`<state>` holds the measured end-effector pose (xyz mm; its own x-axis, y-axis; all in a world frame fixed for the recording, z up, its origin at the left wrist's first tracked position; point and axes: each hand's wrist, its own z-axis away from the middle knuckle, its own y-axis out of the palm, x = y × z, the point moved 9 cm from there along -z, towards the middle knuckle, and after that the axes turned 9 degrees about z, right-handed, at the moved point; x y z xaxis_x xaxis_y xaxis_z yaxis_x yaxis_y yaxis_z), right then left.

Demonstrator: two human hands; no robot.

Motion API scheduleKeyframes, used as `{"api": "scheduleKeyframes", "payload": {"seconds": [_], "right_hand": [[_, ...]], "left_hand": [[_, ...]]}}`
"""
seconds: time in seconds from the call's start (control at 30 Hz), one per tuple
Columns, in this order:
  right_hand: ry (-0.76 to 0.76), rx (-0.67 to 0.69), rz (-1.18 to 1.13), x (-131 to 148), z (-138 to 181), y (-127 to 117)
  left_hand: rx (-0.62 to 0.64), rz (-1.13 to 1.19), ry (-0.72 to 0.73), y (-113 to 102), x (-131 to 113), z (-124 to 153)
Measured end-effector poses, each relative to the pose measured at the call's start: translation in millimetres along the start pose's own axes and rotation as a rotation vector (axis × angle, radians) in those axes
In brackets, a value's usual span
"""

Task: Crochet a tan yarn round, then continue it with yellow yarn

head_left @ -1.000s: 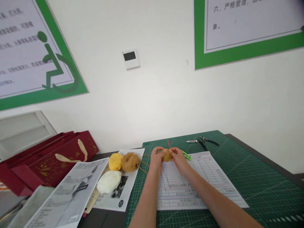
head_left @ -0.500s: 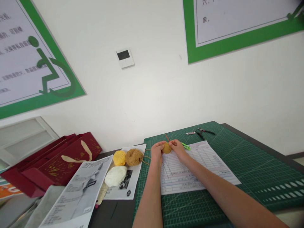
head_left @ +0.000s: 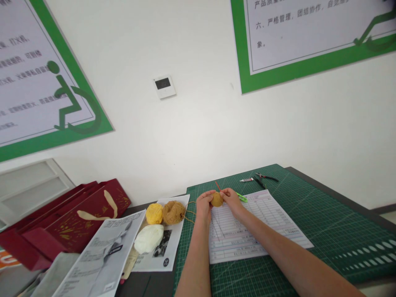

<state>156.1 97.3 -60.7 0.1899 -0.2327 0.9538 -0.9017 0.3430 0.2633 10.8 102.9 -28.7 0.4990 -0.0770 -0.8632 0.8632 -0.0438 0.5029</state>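
My left hand [head_left: 203, 203] and my right hand [head_left: 231, 199] meet over the far part of a green cutting mat [head_left: 309, 222]. Between them they grip a small mustard-brown crocheted piece [head_left: 217, 199]. A thin red crochet hook [head_left: 218, 186] sticks up from it by my right fingers. A strand of brown yarn runs left from the piece to a brown yarn ball [head_left: 173, 212]. Beside that ball lie a yellow yarn ball [head_left: 154, 213] and a white yarn ball [head_left: 149, 239]. A printed sheet [head_left: 253, 231] lies under my forearms.
Green-handled snips [head_left: 241, 198] lie just right of my right hand. Pliers [head_left: 262, 178] and a small tube [head_left: 247, 180] sit at the mat's far edge. Printed pages [head_left: 102, 255] and red gift bags [head_left: 64, 222] fill the left side. The wall stands close behind.
Both hands keep hold of the crocheted piece in the same place on the mat. Only the camera view has shifted a little.
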Motion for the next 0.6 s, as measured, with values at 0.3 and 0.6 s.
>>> {"api": "scheduleKeyframes", "payload": {"seconds": [0.3,0.6], "right_hand": [[-0.030,0.021,0.101,-2.1,-5.2,1.2],[-0.074,0.023,0.188,1.4,-6.2,0.4]], "left_hand": [[0.052,-0.014,0.038,0.8,0.5,-2.7],[0.058,-0.026,0.078,2.9,-3.6,-2.1]]}}
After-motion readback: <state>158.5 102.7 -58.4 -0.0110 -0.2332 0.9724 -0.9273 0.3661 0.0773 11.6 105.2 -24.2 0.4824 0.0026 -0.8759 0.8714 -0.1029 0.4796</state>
